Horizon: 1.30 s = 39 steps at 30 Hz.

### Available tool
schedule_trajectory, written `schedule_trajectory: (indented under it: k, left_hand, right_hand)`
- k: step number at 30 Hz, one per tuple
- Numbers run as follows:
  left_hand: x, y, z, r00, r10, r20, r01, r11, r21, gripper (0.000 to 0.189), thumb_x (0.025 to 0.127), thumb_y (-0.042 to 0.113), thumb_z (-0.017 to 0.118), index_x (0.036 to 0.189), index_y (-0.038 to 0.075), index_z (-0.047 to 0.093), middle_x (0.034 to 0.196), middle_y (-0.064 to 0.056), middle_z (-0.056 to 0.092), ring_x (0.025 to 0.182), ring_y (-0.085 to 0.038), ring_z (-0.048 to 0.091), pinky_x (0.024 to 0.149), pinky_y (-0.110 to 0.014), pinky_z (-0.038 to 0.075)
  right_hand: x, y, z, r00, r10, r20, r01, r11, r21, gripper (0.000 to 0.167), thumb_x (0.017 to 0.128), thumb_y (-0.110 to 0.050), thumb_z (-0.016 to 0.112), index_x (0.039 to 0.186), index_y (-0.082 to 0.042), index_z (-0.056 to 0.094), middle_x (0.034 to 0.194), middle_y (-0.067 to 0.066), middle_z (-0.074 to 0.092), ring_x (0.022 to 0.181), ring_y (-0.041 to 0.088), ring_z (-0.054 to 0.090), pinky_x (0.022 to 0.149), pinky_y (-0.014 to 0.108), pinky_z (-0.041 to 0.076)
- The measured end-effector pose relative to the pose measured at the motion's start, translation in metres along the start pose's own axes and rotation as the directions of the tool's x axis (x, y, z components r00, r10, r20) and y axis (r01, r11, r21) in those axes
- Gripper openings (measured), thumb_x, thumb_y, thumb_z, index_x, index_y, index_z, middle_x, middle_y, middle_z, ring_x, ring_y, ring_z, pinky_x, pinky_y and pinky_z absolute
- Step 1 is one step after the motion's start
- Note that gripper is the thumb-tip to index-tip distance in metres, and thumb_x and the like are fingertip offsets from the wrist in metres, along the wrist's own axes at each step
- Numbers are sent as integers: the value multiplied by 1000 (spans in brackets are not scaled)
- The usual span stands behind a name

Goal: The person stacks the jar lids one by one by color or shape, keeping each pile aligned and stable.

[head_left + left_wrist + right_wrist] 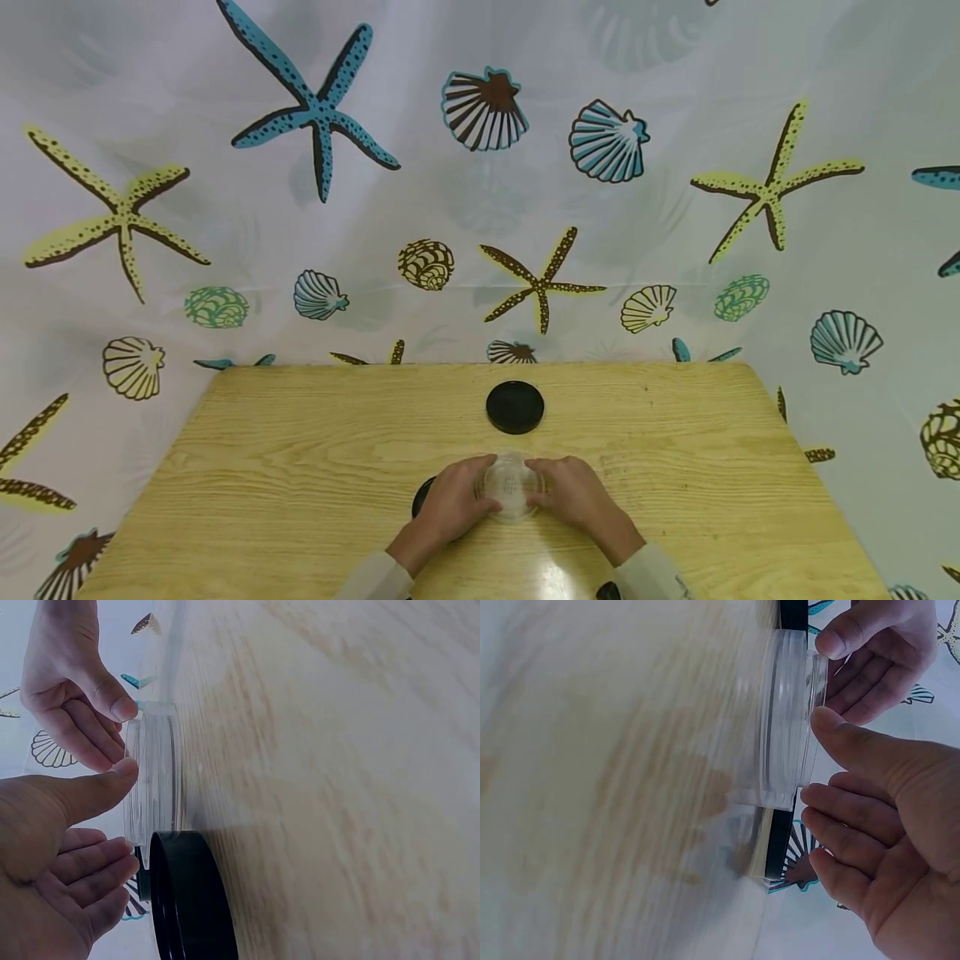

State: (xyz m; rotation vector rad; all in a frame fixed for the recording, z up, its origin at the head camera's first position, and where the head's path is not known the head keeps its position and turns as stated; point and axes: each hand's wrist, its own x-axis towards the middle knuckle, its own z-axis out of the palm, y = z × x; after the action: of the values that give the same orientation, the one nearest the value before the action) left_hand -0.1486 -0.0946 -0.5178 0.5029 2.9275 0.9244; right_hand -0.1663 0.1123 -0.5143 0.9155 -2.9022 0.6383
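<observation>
A shallow, round, clear plastic container [511, 486] stands on the table between both hands. My left hand [455, 498] holds its left side, with the thumb [105, 787] at the near part of the rim and the fingers round the far side. From the right, my right hand [576, 495] grips the opposite side in the same way, its thumb [847, 739] against the rim. Partly hidden under the left hand lies a round black lid [196, 900]. Beyond the container is a second black lid [515, 407], lying flat.
The wooden table [300, 442] spreads out on both sides of the hands. A white cloth [420, 192] printed with starfish and shells hangs behind the table and along its sides.
</observation>
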Motion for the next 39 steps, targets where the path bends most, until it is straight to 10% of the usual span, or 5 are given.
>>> schedule_trajectory:
  k: [39]
  left_hand:
    - [16,-5,-14,998,-30,-51,29,1000,-9,62,77,21,79,131,3,54,130,-15,59,120,-33,56,97,-47,48]
  right_hand:
    - [7,4,-18,998,40,43,-40,999,-10,50,75,-29,80,118,-6,67,111,11,70,93,28,68,80,40,55]
